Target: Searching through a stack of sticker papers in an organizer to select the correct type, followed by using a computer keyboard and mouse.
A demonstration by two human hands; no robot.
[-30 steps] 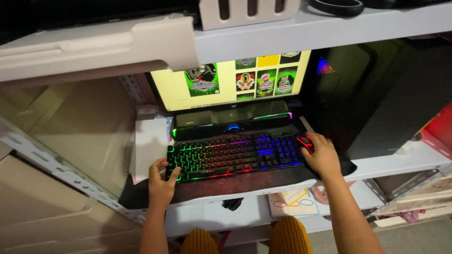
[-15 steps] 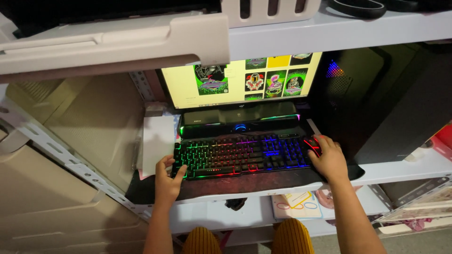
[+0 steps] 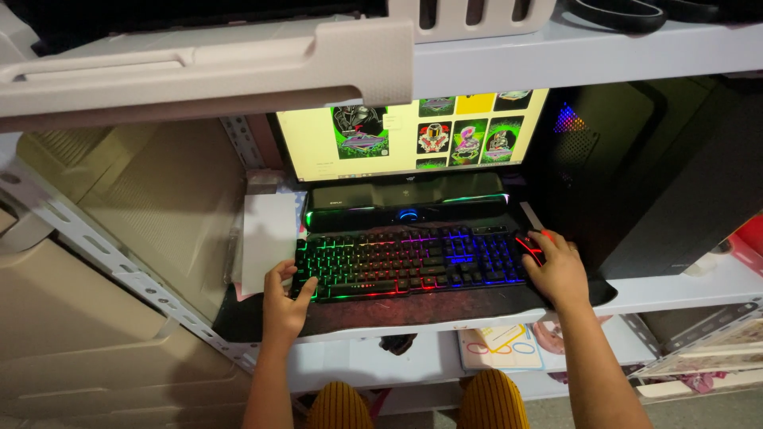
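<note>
White metal shelving [image 3: 556, 59] frames a low nook, and its lower shelf [image 3: 683, 290] carries a dark desk mat [image 3: 413, 310] that reaches the front edge. On the mat lies the black rectangular keyboard with rainbow-lit keys [image 3: 409, 262], its long axis running from nine o'clock to three o'clock, parallel to the shelf edge, key rows facing the person. Just behind it, toward twelve o'clock, sits a long black speaker bar with a thin glowing strip [image 3: 407, 199], and beyond that a bright yellow-green monitor screen [image 3: 413, 135].

The left hand [image 3: 284, 302] rests at the keyboard's nine o'clock end, fingers loosely curled, thumb touching the corner keys, gripping nothing. The right hand [image 3: 556, 270] lies at the three o'clock end, palm down and cupped over a black mouse with red lighting [image 3: 531, 245]; how firmly it grips I cannot tell.

Room is tight: a tall matte black computer case [image 3: 668, 183] stands just beside the mouse at three o'clock, and a white sheet of paper [image 3: 266, 234] leans near the keyboard at nine o'clock, against a beige plastic panel [image 3: 159, 206]. A narrow strip of mat stays free along the front edge at six o'clock. Below, papers with coloured loops [image 3: 501, 349] lie on a lower shelf, and knees in mustard ribbed fabric [image 3: 493, 397] show at the bottom
</note>
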